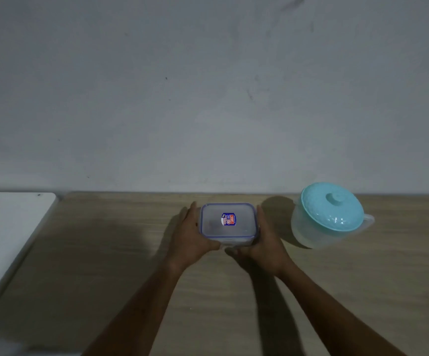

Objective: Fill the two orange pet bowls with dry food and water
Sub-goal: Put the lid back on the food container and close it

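A clear plastic food container (pixel 227 222) with a blue-rimmed lid and a small sticker sits near the back of the wooden table (pixel 105 265). My left hand (pixel 191 240) grips its left side and my right hand (pixel 262 245) grips its right side, thumbs at the front edge. The lid is on. Its contents cannot be made out. To the right stands a translucent pitcher (pixel 329 217) with a turquoise lid and a handle pointing right. No orange bowls are in view.
A grey wall (pixel 208 86) rises directly behind the table. A white surface (pixel 5 232) adjoins the table on the left. Bare wood shows to the left of the container and in front of the pitcher.
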`<state>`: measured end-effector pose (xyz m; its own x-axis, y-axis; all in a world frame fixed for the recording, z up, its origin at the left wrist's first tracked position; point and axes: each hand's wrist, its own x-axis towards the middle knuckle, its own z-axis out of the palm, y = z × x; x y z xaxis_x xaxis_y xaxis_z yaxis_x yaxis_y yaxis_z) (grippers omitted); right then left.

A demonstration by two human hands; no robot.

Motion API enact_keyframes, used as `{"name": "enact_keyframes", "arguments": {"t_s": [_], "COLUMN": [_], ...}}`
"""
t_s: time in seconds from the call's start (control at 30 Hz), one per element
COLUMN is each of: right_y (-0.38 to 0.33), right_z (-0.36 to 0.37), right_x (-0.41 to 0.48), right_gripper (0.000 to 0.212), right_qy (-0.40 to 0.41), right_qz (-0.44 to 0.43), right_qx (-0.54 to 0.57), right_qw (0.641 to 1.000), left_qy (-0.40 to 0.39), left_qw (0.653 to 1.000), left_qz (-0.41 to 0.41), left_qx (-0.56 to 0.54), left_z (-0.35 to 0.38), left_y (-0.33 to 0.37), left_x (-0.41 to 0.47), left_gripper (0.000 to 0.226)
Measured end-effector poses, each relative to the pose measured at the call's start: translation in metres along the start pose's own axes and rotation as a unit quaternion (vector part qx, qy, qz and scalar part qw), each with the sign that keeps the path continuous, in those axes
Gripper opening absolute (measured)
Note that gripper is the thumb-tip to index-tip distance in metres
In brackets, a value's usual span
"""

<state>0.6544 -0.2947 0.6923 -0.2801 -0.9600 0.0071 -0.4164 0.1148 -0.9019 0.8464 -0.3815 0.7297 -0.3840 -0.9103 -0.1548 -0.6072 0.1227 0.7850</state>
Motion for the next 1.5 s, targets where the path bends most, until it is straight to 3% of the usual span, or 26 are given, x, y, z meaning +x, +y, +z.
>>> {"name": "enact_keyframes", "arguments": {"t_s": [0.07, 0.17, 0.37, 0.6, 0.8, 1.0, 1.17, 1.33, 1.5], "right_y": [0.0, 0.0, 0.011, 0.007, 0.001, -0.025, -0.043, -0.066, -0.076], "right_z": [0.01, 0.018, 0.023, 0.02, 0.016, 0.016, 0.016, 0.037, 0.066], "right_x": [-0.014, -0.017, -0.021, -0.026, -0.043, -0.094, -0.143, -0.211, -0.274], "right_gripper": [0.082, 0.069, 0.055, 0.058, 0.055, 0.069, 0.067, 0.069, 0.068], "right_qy": [0.057, 0.097, 0.103, 0.107, 0.095, 0.105, 0.143, 0.15, 0.146], "right_qz": [0.021, 0.04, 0.07, 0.08, 0.069, 0.048, 0.042, 0.049, 0.059], "right_qx": [0.056, 0.056, 0.056, 0.09, 0.085, 0.067, 0.071, 0.064, 0.049], "right_qw": [0.997, 0.993, 0.991, 0.987, 0.989, 0.991, 0.986, 0.985, 0.986], "left_qy": [0.042, 0.064, 0.054, 0.067, 0.065, 0.066, 0.065, 0.042, 0.017], "left_qw": [0.995, 0.988, 0.981, 0.977, 0.974, 0.977, 0.985, 0.985, 0.986], "left_qz": [-0.024, -0.044, -0.06, -0.044, -0.051, -0.042, 0.004, 0.049, 0.047], "left_qx": [-0.091, -0.131, -0.175, -0.199, -0.21, -0.2, -0.162, -0.161, -0.157], "left_z": [0.008, 0.013, 0.018, 0.025, 0.014, -0.003, -0.017, -0.036, -0.049], "left_y": [-0.006, -0.011, -0.016, -0.014, -0.006, -0.002, 0.001, -0.015, -0.048], "left_x": [-0.012, -0.015, -0.011, -0.023, -0.045, -0.108, -0.15, -0.212, -0.267], "left_gripper": [0.083, 0.05, 0.069, 0.051, 0.053, 0.055, 0.065, 0.055, 0.06]}}
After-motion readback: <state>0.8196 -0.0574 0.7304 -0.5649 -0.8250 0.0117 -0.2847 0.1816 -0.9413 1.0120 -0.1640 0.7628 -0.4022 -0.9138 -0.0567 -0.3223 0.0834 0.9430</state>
